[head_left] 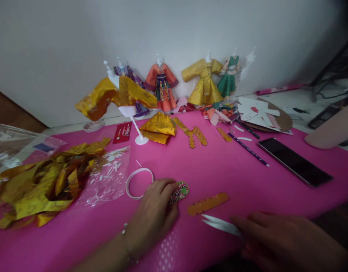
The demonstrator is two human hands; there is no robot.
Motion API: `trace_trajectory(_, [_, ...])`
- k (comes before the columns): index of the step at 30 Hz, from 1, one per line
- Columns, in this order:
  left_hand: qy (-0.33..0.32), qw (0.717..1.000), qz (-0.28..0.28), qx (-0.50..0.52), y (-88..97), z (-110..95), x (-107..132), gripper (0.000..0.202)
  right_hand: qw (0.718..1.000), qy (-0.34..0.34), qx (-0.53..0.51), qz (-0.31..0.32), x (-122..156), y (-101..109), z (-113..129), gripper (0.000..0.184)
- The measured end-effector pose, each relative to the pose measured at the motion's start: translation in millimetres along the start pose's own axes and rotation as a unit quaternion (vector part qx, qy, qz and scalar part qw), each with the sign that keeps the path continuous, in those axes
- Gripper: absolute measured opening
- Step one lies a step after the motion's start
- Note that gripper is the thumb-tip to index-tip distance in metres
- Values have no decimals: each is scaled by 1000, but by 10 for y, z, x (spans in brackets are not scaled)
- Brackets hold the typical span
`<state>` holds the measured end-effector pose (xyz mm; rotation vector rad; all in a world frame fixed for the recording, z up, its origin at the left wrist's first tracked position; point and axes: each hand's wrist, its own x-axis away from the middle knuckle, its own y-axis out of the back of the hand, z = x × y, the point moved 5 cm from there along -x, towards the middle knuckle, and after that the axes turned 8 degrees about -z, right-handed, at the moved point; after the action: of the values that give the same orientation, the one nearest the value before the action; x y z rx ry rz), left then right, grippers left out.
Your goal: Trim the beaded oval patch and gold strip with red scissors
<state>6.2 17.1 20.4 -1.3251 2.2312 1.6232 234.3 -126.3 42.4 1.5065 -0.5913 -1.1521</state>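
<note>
My left hand (pixel 158 206) is closed on a small oval piece with a colourful dotted pattern and a green middle (pixel 184 189); its near part is hidden under my fingers. To its right lies a golden cloth strip (pixel 208 204) with rounded ends and dark marks along its edges, touched by neither hand. My right hand (pixel 290 238), blurred, grips scissors (pixel 222 225) at the lower right. Their blades point left, slightly parted, just below the strip. A roll of white tape (pixel 128 184) lies beside my left hand.
Golden fabric scraps (pixel 46 181) and a plastic bag (pixel 114 177) lie left. A stand (pixel 137 130) bears a golden garment (pixel 100 96). Dressed doll forms (pixel 161 83) line the wall. A pencil (pixel 249 149) and phone (pixel 294 160) lie right on the pink cloth (pixel 219 172).
</note>
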Motion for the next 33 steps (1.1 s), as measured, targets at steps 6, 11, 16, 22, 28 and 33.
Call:
trace_trajectory(6, [30, 999, 11, -16, -15, 90, 28, 25, 1000, 6, -1, -12, 5, -10, -11, 29])
trace_trajectory(11, [28, 999, 17, -39, 4, 27, -7, 34, 1000, 8, -3, -19, 24, -11, -18, 31])
trace_trajectory(16, [29, 997, 37, -61, 11, -43, -30, 41, 999, 3, -4, -45, 1, 13, -8, 31])
trace_trajectory(22, [17, 998, 36, -43, -1, -43, 12, 30, 998, 2, -3, -62, -22, 25, -7, 29])
trace_trajectory(28, [-23, 999, 24, -13, 62, -106, -54, 35, 998, 15, 9, -59, -19, 27, 20, 25])
trace_trajectory(33, [-81, 995, 48, 35, 104, -211, -99, 49, 998, 3, 7, -55, -5, 34, 3, 30])
